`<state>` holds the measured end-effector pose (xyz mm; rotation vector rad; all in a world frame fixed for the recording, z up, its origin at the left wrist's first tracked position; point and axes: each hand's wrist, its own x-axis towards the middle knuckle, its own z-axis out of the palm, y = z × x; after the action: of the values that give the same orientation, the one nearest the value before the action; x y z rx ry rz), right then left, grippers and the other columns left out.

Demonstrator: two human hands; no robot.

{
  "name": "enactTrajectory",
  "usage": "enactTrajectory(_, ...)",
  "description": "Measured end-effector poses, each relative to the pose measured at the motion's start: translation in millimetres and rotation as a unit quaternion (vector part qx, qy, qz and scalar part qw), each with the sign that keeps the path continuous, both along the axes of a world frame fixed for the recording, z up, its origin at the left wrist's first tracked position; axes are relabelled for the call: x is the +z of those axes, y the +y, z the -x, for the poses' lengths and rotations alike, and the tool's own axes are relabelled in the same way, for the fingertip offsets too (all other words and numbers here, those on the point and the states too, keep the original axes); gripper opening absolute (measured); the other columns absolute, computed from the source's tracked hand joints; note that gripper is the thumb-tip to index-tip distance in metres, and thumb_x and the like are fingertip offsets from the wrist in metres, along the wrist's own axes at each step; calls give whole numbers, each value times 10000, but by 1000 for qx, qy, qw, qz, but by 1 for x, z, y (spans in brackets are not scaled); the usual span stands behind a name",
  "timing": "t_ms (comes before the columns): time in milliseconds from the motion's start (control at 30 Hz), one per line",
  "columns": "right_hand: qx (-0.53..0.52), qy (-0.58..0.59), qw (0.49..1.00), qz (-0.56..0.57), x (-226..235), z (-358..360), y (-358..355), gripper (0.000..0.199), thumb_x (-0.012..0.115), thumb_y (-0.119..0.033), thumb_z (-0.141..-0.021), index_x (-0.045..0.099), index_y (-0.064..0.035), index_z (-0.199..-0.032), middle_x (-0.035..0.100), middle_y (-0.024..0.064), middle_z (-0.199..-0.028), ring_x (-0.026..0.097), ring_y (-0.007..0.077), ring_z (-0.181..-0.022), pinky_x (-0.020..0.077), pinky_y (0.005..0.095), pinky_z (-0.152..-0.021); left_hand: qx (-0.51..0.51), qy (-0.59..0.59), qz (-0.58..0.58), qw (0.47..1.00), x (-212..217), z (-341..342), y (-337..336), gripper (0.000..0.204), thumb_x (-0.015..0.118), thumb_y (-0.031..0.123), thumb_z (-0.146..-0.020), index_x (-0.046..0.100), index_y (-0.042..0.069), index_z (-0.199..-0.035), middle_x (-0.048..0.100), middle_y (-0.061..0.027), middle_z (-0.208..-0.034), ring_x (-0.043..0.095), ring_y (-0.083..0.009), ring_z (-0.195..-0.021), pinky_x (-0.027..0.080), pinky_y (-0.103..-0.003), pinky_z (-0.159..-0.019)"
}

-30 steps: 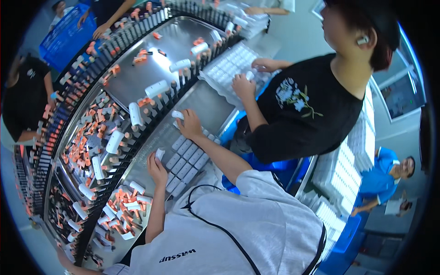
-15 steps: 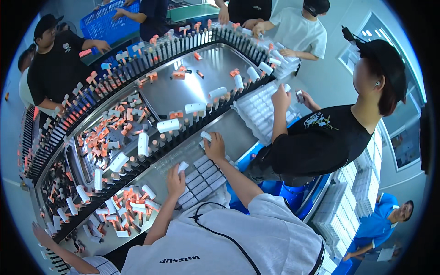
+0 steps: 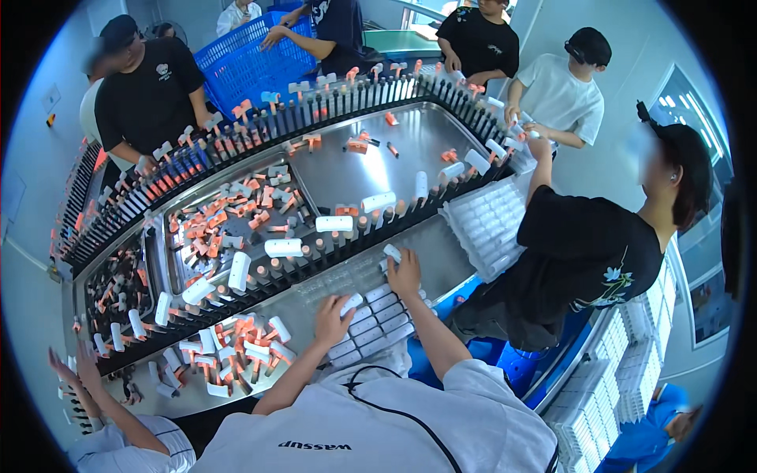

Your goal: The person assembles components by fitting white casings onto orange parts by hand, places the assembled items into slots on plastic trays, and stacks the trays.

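My left hand (image 3: 331, 322) is closed round a small white rounded plastic piece (image 3: 352, 303) at the left edge of the tray area. My right hand (image 3: 405, 276) grips another white plastic piece (image 3: 392, 252) just beyond the far edge. Between and below my hands, similar oblong white pieces (image 3: 381, 306) lie in neat rows. Their undersides, and the tray under them, are mostly hidden. Left of my left forearm is a loose pile of orange-and-white pieces (image 3: 236, 351) on the metal table.
A black rack of upright pegs (image 3: 339, 244) carrying white and orange parts curves past the far side. Beyond it are metal trays (image 3: 323, 169) with loose orange parts. At right, a co-worker (image 3: 599, 244) stands beside a filled white tray (image 3: 482, 225). Another person's hands (image 3: 83, 378) show at lower left.
The whole view has shifted, so the scene sits lower and further right. Both my hands keep their white pieces near the rows. The co-worker at right has reached forward toward the rack.
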<state>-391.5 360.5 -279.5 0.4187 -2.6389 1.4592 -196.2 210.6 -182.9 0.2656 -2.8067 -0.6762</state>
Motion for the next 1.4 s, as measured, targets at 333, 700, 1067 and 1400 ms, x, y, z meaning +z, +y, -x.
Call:
enactTrajectory(333,-5,1,1000,14,3,29,9,352,652,-256,-937,609,-33,-1206,617,217,-1144,599,443,-1067,492,525,-909,9,-6,-10,1000,-6,25,13,357,719,260,-917,692,77,-1222,632,-125,-1107,610,-353,-1037,503,-438,-897)
enactTrajectory(700,-7,-26,1000,-2,-2,47,27,355,656,-269,-933,610,-27,-1188,622,203,-1157,602,426,-1087,502,512,-914,15,-8,-20,1000,-4,45,33,344,720,250,-915,699,75,-1210,639,-122,-1080,609,-350,-1026,500,-437,-891)
enactTrajectory(1067,-7,-10,1000,-6,-4,49,21,355,660,-261,-929,598,-27,-1188,607,205,-1159,583,429,-1071,488,505,-937,16,-17,-29,999,-10,46,28,349,719,243,-914,697,76,-1219,636,-111,-1091,601,-338,-1043,497,-431,-910)
enactTrajectory(1400,1,-9,1000,3,-12,56,22,371,650,-266,-937,598,-37,-1225,606,202,-1172,577,425,-1108,488,507,-951,16,-12,-32,999,-15,51,32,337,723,236,-911,699,58,-1197,644,-117,-1105,622,-337,-1043,500,-439,-904)
